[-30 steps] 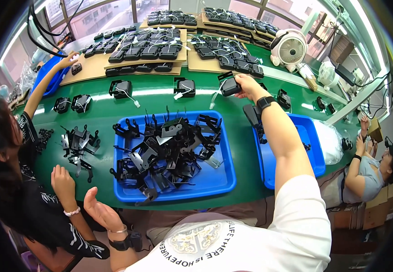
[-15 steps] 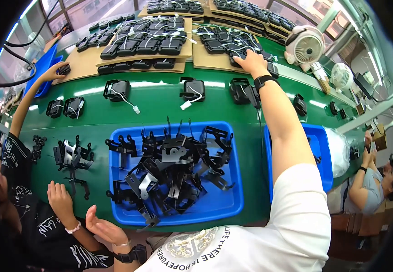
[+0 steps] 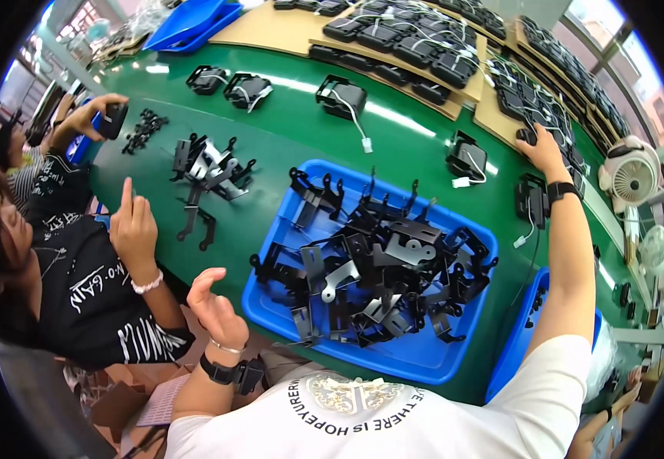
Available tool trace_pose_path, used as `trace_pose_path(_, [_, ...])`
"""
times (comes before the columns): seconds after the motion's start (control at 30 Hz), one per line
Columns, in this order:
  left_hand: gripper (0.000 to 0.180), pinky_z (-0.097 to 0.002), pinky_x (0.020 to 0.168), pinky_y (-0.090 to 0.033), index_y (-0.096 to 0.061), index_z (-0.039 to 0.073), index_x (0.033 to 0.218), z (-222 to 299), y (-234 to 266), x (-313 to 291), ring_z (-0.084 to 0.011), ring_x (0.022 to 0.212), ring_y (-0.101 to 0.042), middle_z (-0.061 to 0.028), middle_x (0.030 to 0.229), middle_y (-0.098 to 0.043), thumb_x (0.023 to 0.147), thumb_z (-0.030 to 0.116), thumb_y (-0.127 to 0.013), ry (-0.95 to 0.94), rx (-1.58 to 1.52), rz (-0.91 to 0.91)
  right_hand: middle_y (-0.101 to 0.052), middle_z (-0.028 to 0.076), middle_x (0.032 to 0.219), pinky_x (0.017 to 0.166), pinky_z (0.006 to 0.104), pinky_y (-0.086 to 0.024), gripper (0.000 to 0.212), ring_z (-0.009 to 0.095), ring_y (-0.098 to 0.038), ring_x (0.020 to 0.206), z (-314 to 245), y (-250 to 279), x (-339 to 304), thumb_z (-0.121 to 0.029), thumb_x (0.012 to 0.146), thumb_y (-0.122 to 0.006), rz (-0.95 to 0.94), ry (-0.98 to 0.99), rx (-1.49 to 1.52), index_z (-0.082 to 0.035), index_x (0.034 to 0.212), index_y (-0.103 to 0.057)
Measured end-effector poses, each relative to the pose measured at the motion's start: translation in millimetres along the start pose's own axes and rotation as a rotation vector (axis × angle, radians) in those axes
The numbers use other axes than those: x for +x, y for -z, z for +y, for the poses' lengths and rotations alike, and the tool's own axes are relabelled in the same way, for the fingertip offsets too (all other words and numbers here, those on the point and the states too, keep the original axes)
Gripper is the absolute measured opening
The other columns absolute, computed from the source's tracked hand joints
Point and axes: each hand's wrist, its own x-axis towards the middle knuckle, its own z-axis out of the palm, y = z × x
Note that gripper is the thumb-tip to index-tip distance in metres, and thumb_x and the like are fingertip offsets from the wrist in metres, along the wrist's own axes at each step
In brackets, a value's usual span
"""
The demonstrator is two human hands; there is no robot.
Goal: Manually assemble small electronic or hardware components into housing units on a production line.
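Observation:
My right hand (image 3: 544, 153) reaches to the far right, its fingers closed on a small black housing (image 3: 527, 137) at the edge of a cardboard sheet carrying rows of black box-shaped units (image 3: 527, 96). Below that wrist, a black unit with a bracket and white cable (image 3: 531, 200) sits on the green table. My left hand (image 3: 219, 310) is raised near the table's front edge, holding nothing, fingers loosely apart. Between my arms lies a blue tray (image 3: 416, 372) heaped with black metal brackets (image 3: 378, 264). Several bracketed units, among them one with a white plug (image 3: 342, 98), stand in a row behind it.
At my left, a co-worker in a black shirt holds a black unit (image 3: 113, 121); their other hand (image 3: 133, 229) is beside loose brackets (image 3: 211, 172). Small black parts (image 3: 145, 131) lie beyond. Another blue tray (image 3: 512, 359) is under my right arm. Fans (image 3: 629, 180) stand right.
The view has swung to the right, so the table appears shifted left and tilted. My right hand stays at the far units. The co-worker's far hand has brought a black unit nearer.

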Motion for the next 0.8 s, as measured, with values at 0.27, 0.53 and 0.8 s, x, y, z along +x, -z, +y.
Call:
trace_pose_path(0.27, [0.027, -0.0370, 0.092, -0.037, -0.039, -0.001, 0.113, 0, 5, 2, -0.0244, 0.101, -0.049, -0.0159, 0.107, -0.050, 0.088, 0.011, -0.042, -0.035, -0.048, -0.003, -0.058, 0.028, 0.104, 0.086, 0.0425, -0.045, 0.085, 0.039, -0.057, 0.097, 7, 1, -3, -0.044, 0.063, -0.069, 0.044, 0.013, 0.038, 0.004, 0.127, -0.038])
trace_pose_path(0.53, [0.028, -0.0361, 0.088, -0.040, -0.042, -0.001, 0.109, 6, 4, 4, -0.0249, 0.096, -0.052, -0.0156, 0.103, -0.052, 0.082, 0.003, -0.048, -0.071, 0.103, -0.021, -0.060, 0.022, 0.104, 0.082, 0.0333, -0.045, 0.077, 0.029, -0.060, 0.092, 39, 77, -26, -0.034, 0.069, -0.067, 0.179, 0.096, 0.390, 0.006, 0.128, -0.037])
trace_pose_path(0.8, [0.024, -0.0329, 0.087, -0.040, -0.049, 0.001, 0.102, 11, 2, 3, -0.0235, 0.094, -0.053, -0.0120, 0.101, -0.054, 0.079, 0.004, -0.054, -0.066, 0.137, -0.053, -0.056, 0.018, 0.112, 0.087, 0.0329, -0.043, 0.077, 0.024, -0.056, 0.100, -12, 154, -154, -0.029, 0.070, -0.070, 0.189, 0.083, 0.588, 0.003, 0.130, -0.035])
